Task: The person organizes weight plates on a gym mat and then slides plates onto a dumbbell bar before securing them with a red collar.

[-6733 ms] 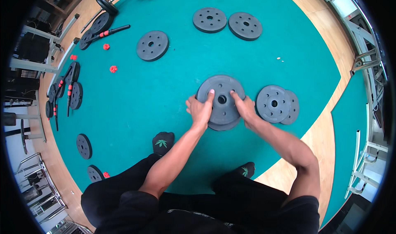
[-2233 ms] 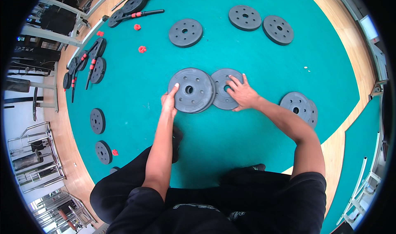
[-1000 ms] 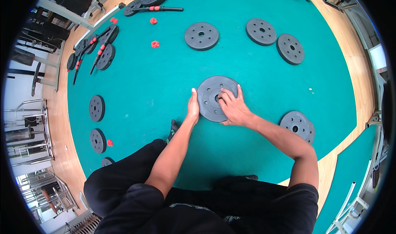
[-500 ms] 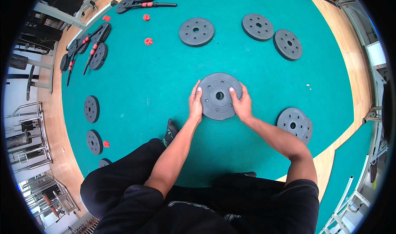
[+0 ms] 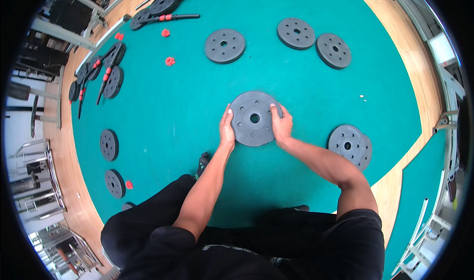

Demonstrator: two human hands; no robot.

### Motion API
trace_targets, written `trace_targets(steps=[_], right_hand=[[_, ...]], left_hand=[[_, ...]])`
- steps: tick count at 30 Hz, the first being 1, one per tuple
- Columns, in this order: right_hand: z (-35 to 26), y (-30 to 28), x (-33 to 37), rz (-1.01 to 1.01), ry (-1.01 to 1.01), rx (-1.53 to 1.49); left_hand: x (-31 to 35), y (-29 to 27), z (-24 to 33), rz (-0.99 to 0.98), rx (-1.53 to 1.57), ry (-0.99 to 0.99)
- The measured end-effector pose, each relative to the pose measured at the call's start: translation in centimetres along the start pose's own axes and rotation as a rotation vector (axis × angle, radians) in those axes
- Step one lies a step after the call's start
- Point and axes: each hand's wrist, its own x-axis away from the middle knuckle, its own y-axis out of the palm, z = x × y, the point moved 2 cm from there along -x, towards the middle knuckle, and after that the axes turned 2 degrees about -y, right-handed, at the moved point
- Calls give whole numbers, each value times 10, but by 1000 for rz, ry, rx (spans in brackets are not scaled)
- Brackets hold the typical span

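Note:
A round dark grey weight plate (image 5: 245, 132) with a centre hole and a ring of small holes is held between my two hands, its face turned up toward me. My left hand (image 5: 226, 130) grips its left edge, fingers along the rim. At the right edge, my right hand (image 5: 282, 125) is closed on it, with the thumb on the upper face and the other fingers partly hidden. A grey edge shows beside the right thumb; I cannot tell whether it belongs to a second plate underneath.
Beyond lie a single plate (image 5: 224, 54) and two more plates (image 5: 296, 39). Overlapping plates (image 5: 340, 142) rest at the right. Dumbbell bars (image 5: 178, 17), red collars (image 5: 170, 61) and several plates are scattered at the left on the green mat (image 5: 173, 112). Gym frames (image 5: 34, 156) stand along the sides.
The view has turned slightly, shifting the surroundings. The plate stays between both hands, and more of a grey edge shows by my right thumb.

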Motion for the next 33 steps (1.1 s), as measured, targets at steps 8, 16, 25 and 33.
trace_targets(steps=[8,16,25,33], right_hand=[[-19,-9,9,-20,25,5],[8,-72,-1,-324,-361,273],[59,-309,-2,809,-261,977],[153,-415,-1,541,473,438]], left_hand=[[-2,0,-3,-19,9,-38],[17,40,72,171,-916,584],[78,193,0,-777,-725,621],[74,259,-111,-889,-898,-22]])
